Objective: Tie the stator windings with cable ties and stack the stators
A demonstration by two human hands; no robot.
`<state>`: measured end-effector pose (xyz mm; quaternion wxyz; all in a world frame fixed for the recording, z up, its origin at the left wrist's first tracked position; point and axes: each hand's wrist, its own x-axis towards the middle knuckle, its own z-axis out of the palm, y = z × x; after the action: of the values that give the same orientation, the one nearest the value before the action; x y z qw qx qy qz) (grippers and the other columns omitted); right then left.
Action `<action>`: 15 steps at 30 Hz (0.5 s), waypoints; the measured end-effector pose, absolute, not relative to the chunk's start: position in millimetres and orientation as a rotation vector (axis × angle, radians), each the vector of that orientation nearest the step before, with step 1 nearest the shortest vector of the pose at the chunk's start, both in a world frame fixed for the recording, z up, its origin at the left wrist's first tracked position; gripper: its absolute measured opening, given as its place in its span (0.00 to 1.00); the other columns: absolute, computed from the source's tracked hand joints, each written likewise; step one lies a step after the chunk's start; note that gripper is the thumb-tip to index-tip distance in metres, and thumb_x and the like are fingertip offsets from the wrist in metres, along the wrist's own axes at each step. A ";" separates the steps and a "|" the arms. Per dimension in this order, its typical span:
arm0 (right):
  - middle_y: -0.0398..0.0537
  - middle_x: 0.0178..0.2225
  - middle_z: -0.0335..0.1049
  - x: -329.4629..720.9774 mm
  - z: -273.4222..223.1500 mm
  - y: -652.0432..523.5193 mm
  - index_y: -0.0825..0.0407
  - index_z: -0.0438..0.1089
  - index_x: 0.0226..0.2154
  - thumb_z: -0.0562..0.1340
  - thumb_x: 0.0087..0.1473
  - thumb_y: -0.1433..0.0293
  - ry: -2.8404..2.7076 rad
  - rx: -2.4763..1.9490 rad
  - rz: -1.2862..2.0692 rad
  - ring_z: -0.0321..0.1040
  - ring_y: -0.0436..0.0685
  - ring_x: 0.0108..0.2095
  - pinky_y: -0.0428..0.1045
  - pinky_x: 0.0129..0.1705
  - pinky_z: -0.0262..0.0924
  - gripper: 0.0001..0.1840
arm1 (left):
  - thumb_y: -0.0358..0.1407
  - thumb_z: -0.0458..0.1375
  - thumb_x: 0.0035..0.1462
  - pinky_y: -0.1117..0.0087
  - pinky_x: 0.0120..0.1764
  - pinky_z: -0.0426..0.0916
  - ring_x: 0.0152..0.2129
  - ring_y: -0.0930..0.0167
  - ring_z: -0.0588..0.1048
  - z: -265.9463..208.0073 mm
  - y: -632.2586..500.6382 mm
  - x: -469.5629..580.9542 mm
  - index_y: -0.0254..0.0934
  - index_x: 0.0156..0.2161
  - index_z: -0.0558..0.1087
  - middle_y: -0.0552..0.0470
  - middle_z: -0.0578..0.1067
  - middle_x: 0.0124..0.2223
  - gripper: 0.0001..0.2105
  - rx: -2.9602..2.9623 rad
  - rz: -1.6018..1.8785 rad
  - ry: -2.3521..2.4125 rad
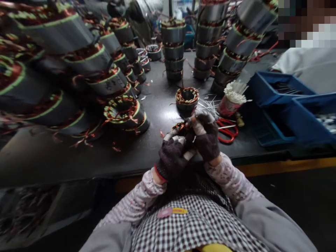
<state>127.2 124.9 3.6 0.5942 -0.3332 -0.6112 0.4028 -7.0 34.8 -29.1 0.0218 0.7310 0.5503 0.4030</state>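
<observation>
In front of my apron, my left hand (173, 154), in a dark fingerless glove with white-wrapped fingers, is closed around a small stator with copper windings (179, 126). Most of that stator is hidden by the hands. At its upper right side, my right hand (207, 136), gloved and wrapped the same way, pinches what looks like a copper lead wire, largely covered by the fingers. Just beyond stands another wound stator (187, 99) on the dark table (157, 92). Red-handled scissors (228, 131) lie right of my right hand, beside loose white tubes (210, 106).
A cup (229, 106) holds a bundle of white sleeves (236, 90). Blue bins (283, 87) line the right side, near a person's white sleeve (309, 68). Stacked stators rise at left (105, 82), centre back (173, 50) and right (232, 59). A short stator stack (143, 120) stands left of my hands.
</observation>
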 end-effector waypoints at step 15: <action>0.43 0.33 0.80 275.4 -49.5 290.0 0.52 0.72 0.34 0.69 0.65 0.74 -0.997 -1.120 0.433 0.74 0.47 0.32 0.42 0.38 0.69 0.07 | 0.37 0.70 0.72 0.35 0.73 0.75 0.66 0.47 0.84 -30.8 33.7 -5.2 0.37 0.70 0.78 0.35 0.87 0.63 0.24 2.470 1.352 1.892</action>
<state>275.4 290.0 -49.5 0.7106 -0.5049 -0.4496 0.1951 -5.2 33.7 -30.8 -0.1251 0.7224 0.5532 0.3955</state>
